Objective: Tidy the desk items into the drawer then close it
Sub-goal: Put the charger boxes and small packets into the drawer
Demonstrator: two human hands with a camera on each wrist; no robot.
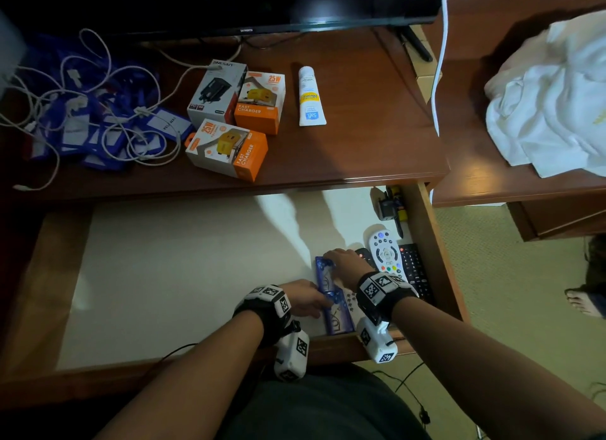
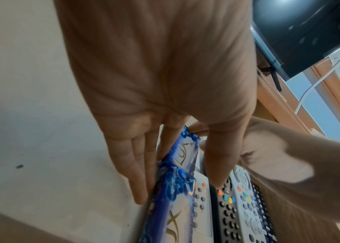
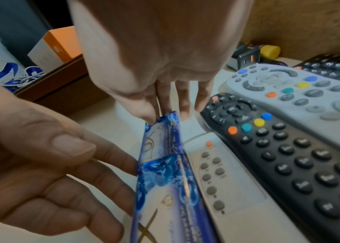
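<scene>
The drawer (image 1: 426,236) is pulled out, lined white. Two blue soap boxes stand on edge end to end, the far one (image 1: 324,272) (image 3: 160,139) and the near one (image 1: 339,318) (image 3: 164,189) (image 2: 177,180), beside a small white remote (image 1: 351,300) (image 3: 223,177). My left hand (image 1: 305,300) (image 3: 102,172) lays straight fingers against the near box's left side, its thumb off the box. My right hand (image 1: 344,262) (image 3: 164,115) pinches the far end of the far box between thumb and fingertips. On the desk lie three charger boxes (image 1: 229,118) and a white tube (image 1: 311,97).
Several remotes (image 1: 385,252) and a plug adapter (image 1: 388,207) fill the drawer's right side. Blue tags and white cables (image 1: 91,112) tangle at desk left. A TV (image 1: 246,7) stands behind; white cloth (image 1: 551,95) lies at right. A bare foot (image 1: 583,302) is on the floor.
</scene>
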